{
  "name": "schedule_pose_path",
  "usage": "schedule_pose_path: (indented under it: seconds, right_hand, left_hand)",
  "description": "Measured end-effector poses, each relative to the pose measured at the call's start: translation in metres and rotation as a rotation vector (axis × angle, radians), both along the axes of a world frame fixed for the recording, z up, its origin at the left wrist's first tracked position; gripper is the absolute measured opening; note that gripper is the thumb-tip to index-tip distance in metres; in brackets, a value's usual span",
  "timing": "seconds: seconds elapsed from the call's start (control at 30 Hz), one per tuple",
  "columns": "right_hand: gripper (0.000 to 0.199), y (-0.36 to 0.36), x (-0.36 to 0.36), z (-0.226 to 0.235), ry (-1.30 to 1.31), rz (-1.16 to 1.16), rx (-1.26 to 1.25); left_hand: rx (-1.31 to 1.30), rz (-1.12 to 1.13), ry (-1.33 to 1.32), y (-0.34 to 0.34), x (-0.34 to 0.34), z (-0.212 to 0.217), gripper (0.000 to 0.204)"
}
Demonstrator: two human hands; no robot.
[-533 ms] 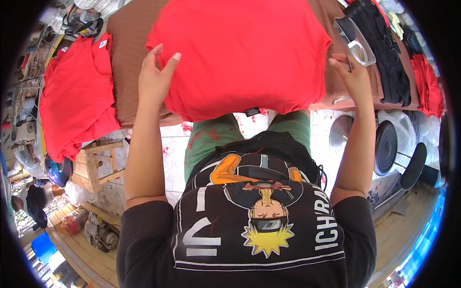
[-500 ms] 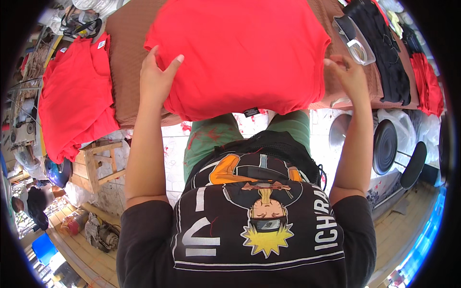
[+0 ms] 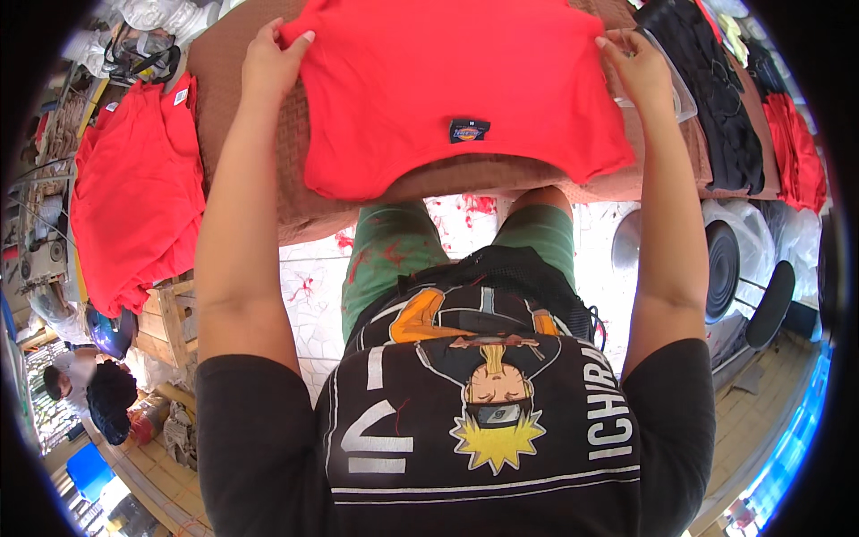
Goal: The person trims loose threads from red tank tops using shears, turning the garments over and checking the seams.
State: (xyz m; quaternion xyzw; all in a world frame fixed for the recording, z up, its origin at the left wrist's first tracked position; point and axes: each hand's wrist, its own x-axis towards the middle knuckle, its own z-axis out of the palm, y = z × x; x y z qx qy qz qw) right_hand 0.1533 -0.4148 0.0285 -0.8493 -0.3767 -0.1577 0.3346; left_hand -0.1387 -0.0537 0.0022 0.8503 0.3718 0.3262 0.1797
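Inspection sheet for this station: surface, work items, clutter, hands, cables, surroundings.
Surface: brown textured cloth, partly covered.
Work items: red garment spread out, dark label near its lower edge.
Clutter: clear plastic object, partly behind the right hand; black garment at right.
Hands: left hand and right hand at opposite garment edges; grip unclear.
Cables: none identifiable for certain.
Surroundings: red garments at left; red scraps on white floor.
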Motion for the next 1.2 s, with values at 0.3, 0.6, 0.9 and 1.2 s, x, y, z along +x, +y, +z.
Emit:
schedule_pose_path:
  seconds: [0.3, 0.6, 0.9, 1.2]
  right_hand:
    - [0.033, -0.028, -0.124, -0.002, 0.318, 0.413, -0.155]
    - [0.027, -0.037, -0.134, -0.008, 0.183, 0.333, -0.445]
    - [0.014, -0.068, -0.112, 0.041, 0.797, 0.468, -0.11]
    - [0.027, -0.025, -0.083, -0.022, 0.466, 0.184, -0.192]
  left_hand:
    - [-0.235, -0.509, -0.048, -0.16, -0.051, 0.023, 0.024]
    - [0.024, -0.573, 0.244, -0.188, -0.06, 0.005, 0.03]
    - [-0.585, -0.633, 0.004, -0.162, -0.077, 0.057, 0.021]
    - [-0.392, -0.405, 0.08, -0.122, -0.042, 0.001, 0.025]
